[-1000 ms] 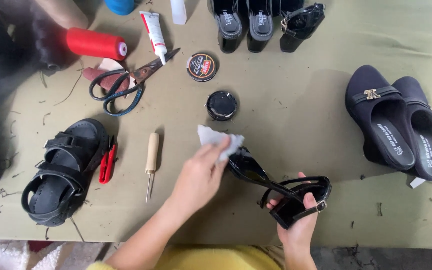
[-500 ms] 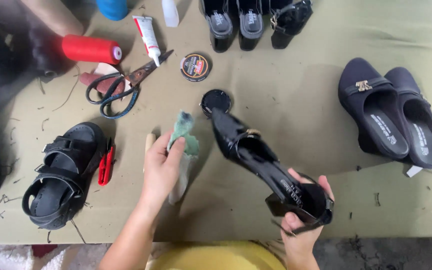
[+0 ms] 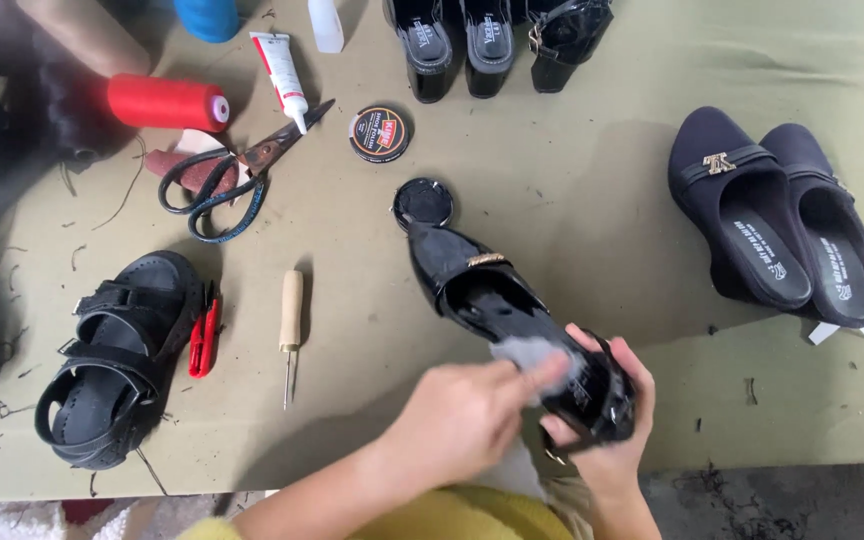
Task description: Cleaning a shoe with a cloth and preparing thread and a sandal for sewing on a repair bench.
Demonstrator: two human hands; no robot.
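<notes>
A glossy black pointed shoe (image 3: 492, 290) with a small gold trim lies toe-away over the table's near edge. My right hand (image 3: 607, 440) grips its heel end from below. My left hand (image 3: 462, 415) presses a pale cloth (image 3: 532, 355) against the inside of the heel; the cloth is blurred. An open tin of black polish (image 3: 423, 203) sits just past the shoe's toe, and its printed lid (image 3: 381, 133) lies farther back.
A black strappy sandal (image 3: 117, 360), red clippers (image 3: 204, 335) and a wooden-handled awl (image 3: 291, 330) lie at the left. Scissors (image 3: 227, 180), a red thread spool (image 3: 167, 102) and a glue tube (image 3: 280, 65) are behind. Dark wedge shoes (image 3: 772, 225) stand at the right, black heels (image 3: 497, 40) at the back.
My left hand has moved with the cloth from the left of the shoe to its heel. The shoe has swung so that its toe points at the polish tin.
</notes>
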